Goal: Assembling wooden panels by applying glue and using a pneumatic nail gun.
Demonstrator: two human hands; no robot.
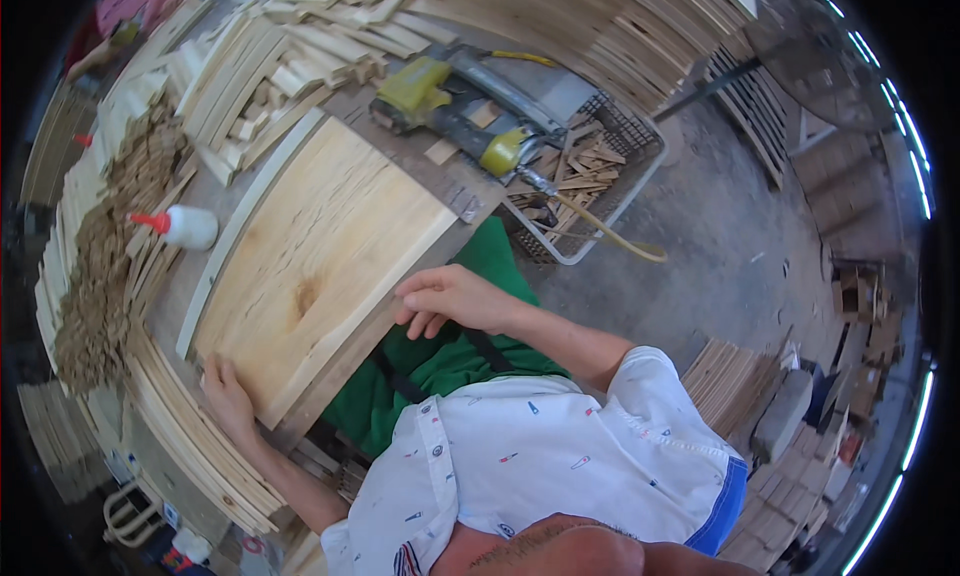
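A pale wooden panel (330, 246) with a knot and dark grain streaks lies on the workbench in front of me. Along its far left side runs a curved light wooden strip (245, 216). My left hand (230, 401) holds the panel's near left corner, fingers against the end edge; its thumb is hard to make out. Just off the panel's near long edge is my right hand (455, 298), open, with loosely bent fingers apart and nothing visible in them. A white glue bottle (190, 227) with a red nozzle lies on its side left of the strip.
A yellow-green air nail gun (415, 91) with a hose (610, 234) lies beyond the panel. Next to it stands a grey plastic crate (640, 181) of wood offcuts. Stacked wooden strips (95, 286) crowd the left; more strips (310, 51) pile up at the back.
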